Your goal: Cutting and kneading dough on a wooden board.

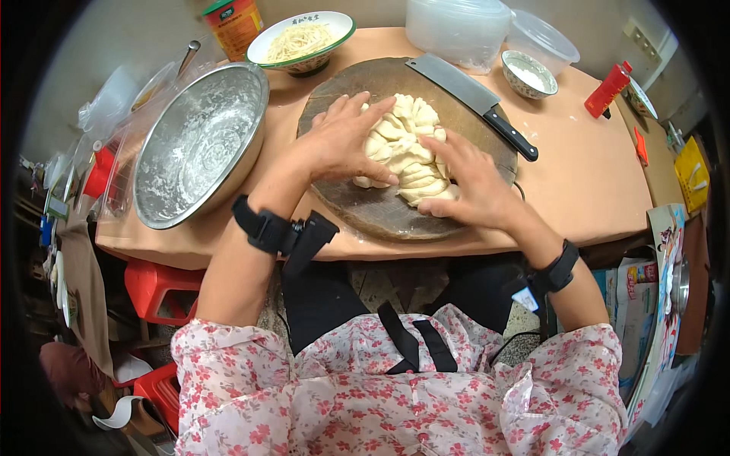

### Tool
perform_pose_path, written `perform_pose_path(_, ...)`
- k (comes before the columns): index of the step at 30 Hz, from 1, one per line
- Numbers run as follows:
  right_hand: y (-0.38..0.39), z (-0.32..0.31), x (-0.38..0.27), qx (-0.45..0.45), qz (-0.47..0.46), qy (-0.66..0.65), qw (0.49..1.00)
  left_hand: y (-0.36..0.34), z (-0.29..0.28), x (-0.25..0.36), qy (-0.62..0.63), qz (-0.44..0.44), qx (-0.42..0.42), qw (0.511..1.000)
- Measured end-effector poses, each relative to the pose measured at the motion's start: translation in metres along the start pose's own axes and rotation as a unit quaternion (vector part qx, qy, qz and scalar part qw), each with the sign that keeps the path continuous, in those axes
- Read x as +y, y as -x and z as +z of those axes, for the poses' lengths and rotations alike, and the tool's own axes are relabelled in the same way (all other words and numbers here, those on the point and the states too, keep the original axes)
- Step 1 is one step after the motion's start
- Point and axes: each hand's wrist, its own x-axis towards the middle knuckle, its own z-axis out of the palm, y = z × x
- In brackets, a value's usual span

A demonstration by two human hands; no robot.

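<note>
A round wooden board (342,201) bears a heap of pale dough (414,152), cut or folded into soft, overlapping strips and lumps. The left hand (346,140) lies with fingers spread against the dough's left side, the right hand (475,178) cups its right side; the two hands are apart, the dough between them.

Left of the board, a wide metal bowl (247,99) tilts toward the person, its inside dusted and smeared with white powder and otherwise bare. Beyond the board's far left edge, a green-rimmed bowl (332,52) holds a mound of pale, thin strands (300,41), beside an orange canister (234,32) with a green lid, its contents hidden. Past the board's far right edge, a small patterned bowl (531,90) contains something white (529,74), near translucent plastic tubs (458,26) whose contents I cannot make out. A cleaver (460,83) lies across the board's far right edge, its black handle pointing right.
</note>
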Motion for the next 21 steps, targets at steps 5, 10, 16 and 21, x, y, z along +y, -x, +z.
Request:
perform_pose_path(5, 0.005, 0.014, -0.013, 0.051, -0.014, 0.021, 0.998, -0.032, 0.007, -0.013, 0.012, 0.046, -0.111, 0.993)
perform_pose_path(10, 0.005, 0.023, -0.006, 0.078, -0.017, 0.036, 0.996, -0.043, 0.008, 0.002, 0.035, 0.014, -0.143, 0.989)
perform_pose_path(16, -0.012, 0.008, 0.004, 0.062, -0.030, -0.023, 0.997, -0.038, -0.006, 0.001, 0.141, 0.004, -0.114, 0.983)
perform_pose_path(21, -0.029, -0.007, 0.007, 0.057, 0.106, -0.267, 0.956, -0.034, -0.001, -0.009, 0.193, -0.005, -0.091, 0.977)
